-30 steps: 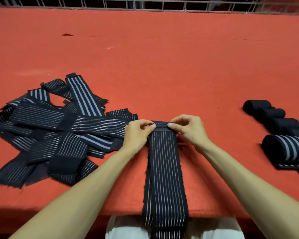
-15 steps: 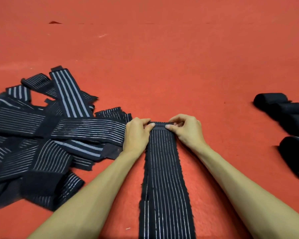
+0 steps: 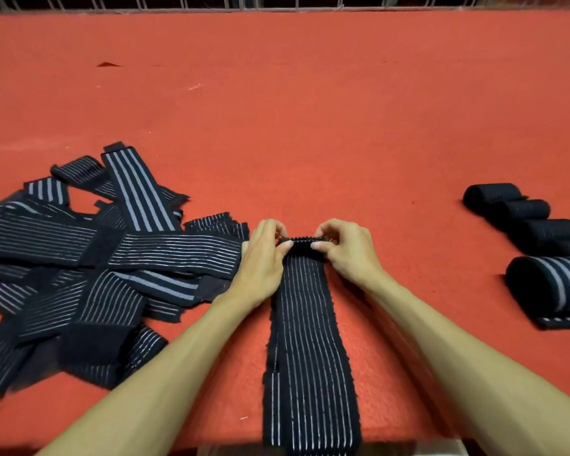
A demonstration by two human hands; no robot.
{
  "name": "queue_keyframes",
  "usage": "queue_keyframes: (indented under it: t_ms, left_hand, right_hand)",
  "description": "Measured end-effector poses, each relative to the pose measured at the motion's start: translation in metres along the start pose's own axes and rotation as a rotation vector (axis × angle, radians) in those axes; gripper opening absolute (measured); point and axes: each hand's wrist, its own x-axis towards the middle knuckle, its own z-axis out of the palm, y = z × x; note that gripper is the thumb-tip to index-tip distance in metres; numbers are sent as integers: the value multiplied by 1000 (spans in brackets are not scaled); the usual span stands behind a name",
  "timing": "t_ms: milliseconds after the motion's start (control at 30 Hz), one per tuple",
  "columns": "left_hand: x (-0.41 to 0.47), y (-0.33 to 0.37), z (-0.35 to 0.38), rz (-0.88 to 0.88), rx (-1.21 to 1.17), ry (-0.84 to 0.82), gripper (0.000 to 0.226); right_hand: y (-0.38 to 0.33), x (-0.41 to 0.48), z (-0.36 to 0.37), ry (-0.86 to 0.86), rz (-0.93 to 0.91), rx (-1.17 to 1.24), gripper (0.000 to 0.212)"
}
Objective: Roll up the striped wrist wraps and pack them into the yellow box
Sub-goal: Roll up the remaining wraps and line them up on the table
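A dark striped wrist wrap [image 3: 308, 350] lies flat on the red table [image 3: 310, 110], running from the front edge toward its middle. Its far end is turned over into a small roll [image 3: 301, 244]. My left hand [image 3: 265, 258] pinches the left side of that roll, and my right hand [image 3: 343, 251] pinches the right side. To the left sits a loose pile of unrolled striped wraps [image 3: 89, 268]. Several rolled wraps [image 3: 537, 225] lie in a row at the right, the nearest one [image 3: 553, 284] showing wide pale stripes. No yellow box is in view.
A white wire rail [image 3: 277, 3] runs along the table's far edge. A small dark scrap [image 3: 107, 64] lies on the far left of the red surface. The near table edge crosses the bottom of the view, and the wrap hangs over it.
The far end of the wrap has been turned over into a small roll between my fingers. The view has tilted up, so the far rail shows again.
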Motion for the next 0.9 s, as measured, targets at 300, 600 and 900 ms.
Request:
queue_keyframes:
  t_ms: [300, 600, 900]
  left_hand:
    - [-53, 78, -63, 166, -6, -117, 20]
    - [-118, 160, -119, -141, -719, -604, 14]
    - [-101, 152, -101, 2, -431, -256, 14]
  right_hand:
    - [-66, -48, -90, -226, -215, -64, 17]
    - [-118, -115, -169, -757, -121, 502, 6]
    - [-106, -111, -148, -510, -31, 547, 13]
